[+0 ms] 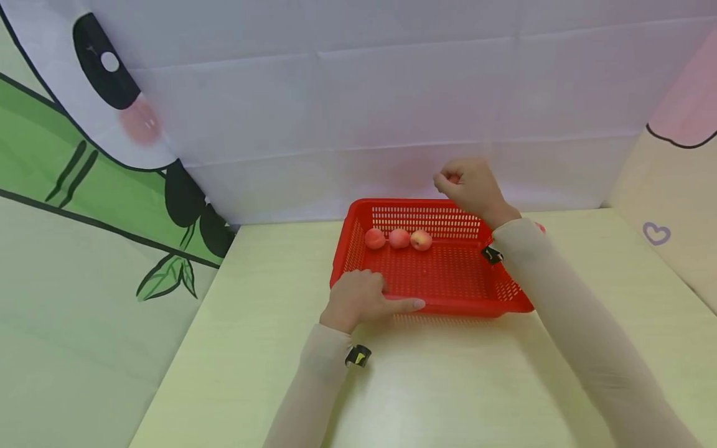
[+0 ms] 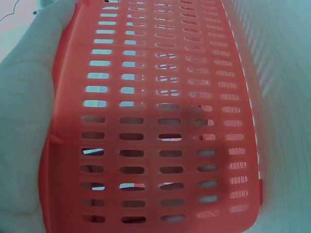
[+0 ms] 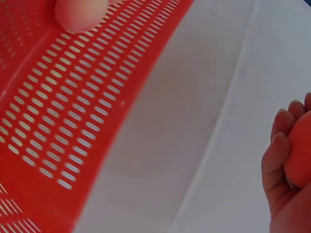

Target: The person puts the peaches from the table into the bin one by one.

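A red plastic basket (image 1: 456,308) with slotted walls stands on the table. Three peaches (image 1: 399,238) lie in a row near its back left. My left hand (image 1: 355,298) grips the front left corner, its thumb stretched along the front rim; the left wrist view shows this hand beside the slotted wall (image 2: 146,111). Raised above the back rim is my right hand (image 1: 473,190), fingers curled round a peach (image 3: 299,150), which the head view mostly hides. In the right wrist view, one peach (image 3: 82,12) inside the basket shows at the top.
The pale table (image 1: 269,311) extends on both sides of the basket and in front. A white cloth wall (image 1: 336,124) rises close behind it. Past my right forearm, a small red round thing (image 1: 540,227) peeks out, mostly hidden by the sleeve.
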Action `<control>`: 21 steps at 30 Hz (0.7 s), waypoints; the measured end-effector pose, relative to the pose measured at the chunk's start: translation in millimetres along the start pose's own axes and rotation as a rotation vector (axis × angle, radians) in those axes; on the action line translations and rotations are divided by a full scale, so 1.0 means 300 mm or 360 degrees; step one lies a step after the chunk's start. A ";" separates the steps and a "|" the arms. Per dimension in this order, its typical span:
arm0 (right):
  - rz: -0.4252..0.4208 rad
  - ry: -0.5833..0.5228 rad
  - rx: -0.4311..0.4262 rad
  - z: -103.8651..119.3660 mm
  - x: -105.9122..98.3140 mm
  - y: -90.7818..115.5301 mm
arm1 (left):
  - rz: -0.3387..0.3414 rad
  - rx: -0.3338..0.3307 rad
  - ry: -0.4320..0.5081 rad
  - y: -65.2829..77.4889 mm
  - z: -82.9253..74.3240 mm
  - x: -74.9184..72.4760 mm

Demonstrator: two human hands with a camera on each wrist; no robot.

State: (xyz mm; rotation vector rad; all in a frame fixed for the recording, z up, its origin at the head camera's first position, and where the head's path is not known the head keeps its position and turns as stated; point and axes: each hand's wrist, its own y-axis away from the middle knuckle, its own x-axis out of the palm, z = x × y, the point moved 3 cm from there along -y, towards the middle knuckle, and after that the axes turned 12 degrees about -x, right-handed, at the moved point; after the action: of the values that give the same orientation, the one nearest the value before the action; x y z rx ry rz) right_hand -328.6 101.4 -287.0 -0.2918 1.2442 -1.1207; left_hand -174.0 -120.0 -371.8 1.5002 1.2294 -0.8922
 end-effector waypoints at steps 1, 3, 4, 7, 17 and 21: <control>0.0048 -0.0007 0.0028 -0.010 0.017 0.002 | 0.0002 -0.0005 -0.0007 0.000 0.001 0.001; 0.0157 -0.0020 0.0076 -0.028 0.048 0.009 | 0.0002 -0.0011 -0.0016 -0.001 0.002 0.003; 0.0215 -0.0025 0.0097 -0.036 0.062 0.013 | -0.0002 -0.0010 -0.0015 -0.001 0.003 0.003; 0.0374 -0.0022 0.0146 -0.056 0.098 0.029 | -0.0018 0.0004 -0.0013 -0.001 0.003 0.004; 0.0651 -0.0055 0.0281 -0.118 0.153 0.074 | -0.0047 0.0037 -0.0002 -0.003 -0.001 0.007; 0.0781 -0.0088 0.0349 -0.148 0.172 0.090 | -0.0051 0.0032 -0.0010 -0.004 0.001 0.008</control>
State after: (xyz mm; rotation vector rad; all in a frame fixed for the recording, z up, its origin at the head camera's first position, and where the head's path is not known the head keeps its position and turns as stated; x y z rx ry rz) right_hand -357.6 89.8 -353.1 0.1443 1.0561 -0.8055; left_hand -174.6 -119.5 -374.3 1.4962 1.2464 -0.9322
